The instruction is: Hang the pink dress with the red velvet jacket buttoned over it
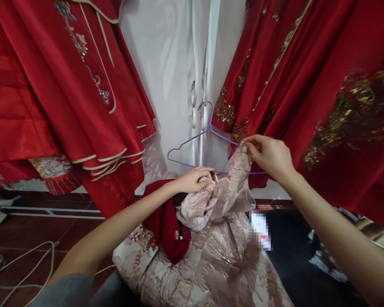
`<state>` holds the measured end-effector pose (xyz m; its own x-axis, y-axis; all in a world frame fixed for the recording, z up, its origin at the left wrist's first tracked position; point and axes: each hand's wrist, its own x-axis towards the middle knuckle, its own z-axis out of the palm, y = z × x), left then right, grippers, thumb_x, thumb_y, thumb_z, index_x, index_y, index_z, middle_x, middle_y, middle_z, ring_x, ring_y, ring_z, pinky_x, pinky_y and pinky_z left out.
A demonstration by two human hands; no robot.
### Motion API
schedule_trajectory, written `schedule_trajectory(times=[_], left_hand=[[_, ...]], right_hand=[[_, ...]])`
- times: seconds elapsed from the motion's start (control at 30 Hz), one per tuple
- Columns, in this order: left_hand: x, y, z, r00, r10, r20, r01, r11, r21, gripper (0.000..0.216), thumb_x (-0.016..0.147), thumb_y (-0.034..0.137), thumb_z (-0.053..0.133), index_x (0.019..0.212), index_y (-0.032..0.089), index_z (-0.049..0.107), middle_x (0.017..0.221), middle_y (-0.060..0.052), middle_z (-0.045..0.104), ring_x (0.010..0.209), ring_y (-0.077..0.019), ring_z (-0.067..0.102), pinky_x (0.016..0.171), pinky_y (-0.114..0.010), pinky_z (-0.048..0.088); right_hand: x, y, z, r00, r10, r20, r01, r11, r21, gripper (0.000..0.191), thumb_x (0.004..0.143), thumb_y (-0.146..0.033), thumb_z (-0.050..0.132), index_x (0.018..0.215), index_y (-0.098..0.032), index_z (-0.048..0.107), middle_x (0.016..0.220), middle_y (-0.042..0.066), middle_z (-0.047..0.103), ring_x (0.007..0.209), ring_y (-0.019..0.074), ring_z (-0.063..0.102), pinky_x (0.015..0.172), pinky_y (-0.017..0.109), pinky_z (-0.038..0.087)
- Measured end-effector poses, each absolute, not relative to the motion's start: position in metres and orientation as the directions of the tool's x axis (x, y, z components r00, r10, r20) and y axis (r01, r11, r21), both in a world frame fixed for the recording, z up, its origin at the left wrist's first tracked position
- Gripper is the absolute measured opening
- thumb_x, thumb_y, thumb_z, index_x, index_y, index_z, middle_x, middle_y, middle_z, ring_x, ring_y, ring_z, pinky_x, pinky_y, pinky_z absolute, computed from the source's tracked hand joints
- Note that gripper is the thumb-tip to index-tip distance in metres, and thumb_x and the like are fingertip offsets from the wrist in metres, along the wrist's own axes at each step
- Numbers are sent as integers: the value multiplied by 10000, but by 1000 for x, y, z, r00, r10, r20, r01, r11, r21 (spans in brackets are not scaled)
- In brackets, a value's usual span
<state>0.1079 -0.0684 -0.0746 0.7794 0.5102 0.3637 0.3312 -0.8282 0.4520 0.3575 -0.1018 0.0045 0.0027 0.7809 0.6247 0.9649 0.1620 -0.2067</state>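
Observation:
A pale pink brocade dress [208, 260] with a metallic sheen spreads below my hands. My right hand [270, 155] pinches the dress's upper edge beside the right arm of a purple hanger [187, 139]. Closed on another fold of the dress, my left hand [196, 180] is just below the hanger's lower bar. The hanger's left arm is bare, and its right end passes behind the dress and my right hand. Dark red cloth [176, 238] with beaded ornaments lies over the dress, under my left forearm.
Red embroidered garments hang at left [92, 106] and right [307, 85]. White cabinet doors [160, 85] with handles stand behind the hanger. A pale cable [53, 256] loops across the dark red floor at left. A black surface [294, 256] lies at lower right.

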Motion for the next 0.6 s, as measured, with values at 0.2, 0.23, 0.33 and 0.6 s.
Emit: schedule_trajectory(times=[0.2,0.23,0.33,0.6], left_hand=[[96,-61,-85,575,669,471,368,-725,582,203,937,323,418,968,186,564,1268,-109,598,1157,-193,565,1001,-344,408],[85,-59,-86,481,709,516,400,-701,591,214,938,332,408,978,187,561,1217,-101,623,1112,-188,585,983,-336,417],[43,-51,-92,98,749,655,591,-573,568,230,909,366,448,934,184,586,996,-74,675,972,-198,611,920,-326,436],[-31,-28,-117,-230,823,519,562,-323,762,255,782,404,567,862,171,631,849,-64,691,800,-194,628,773,-302,475]], right_hand=[[341,-70,-39,-33,816,577,951,202,-232,329,949,-382,362,1040,-184,609,925,132,702,838,274,645,661,322,413],[344,-67,-45,-42,807,589,941,229,-247,327,952,-384,357,1033,-177,597,925,137,699,842,273,644,668,320,412],[357,-63,-55,-21,771,637,903,288,-318,317,934,-446,400,988,-196,587,872,105,700,775,254,640,634,298,398],[379,-62,-52,31,776,631,845,316,-430,422,910,-557,398,735,-215,573,607,18,596,591,185,575,575,269,353]])
